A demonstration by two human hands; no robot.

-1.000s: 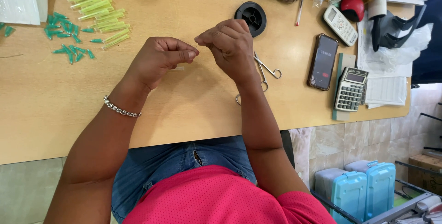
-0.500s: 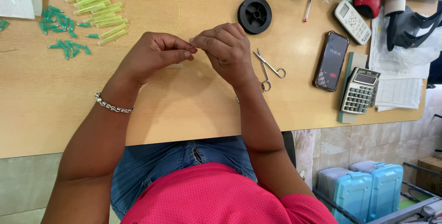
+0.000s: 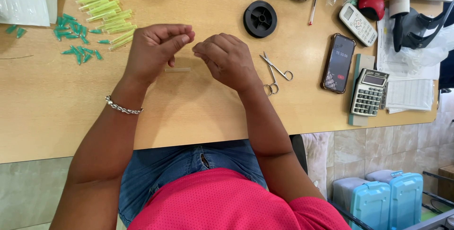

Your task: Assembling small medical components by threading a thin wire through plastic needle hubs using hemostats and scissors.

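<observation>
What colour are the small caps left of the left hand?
Teal green caps, head view.

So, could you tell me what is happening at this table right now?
A person sits at a wooden table with both hands raised just above it, fingertips pinched close together. The left hand and right hand seem to work something very fine between them; what it is cannot be made out. A small clear tube lies on the table below them. Scissors and a black spool lie to the right, yellow-green tubes and green caps to the left.
</observation>
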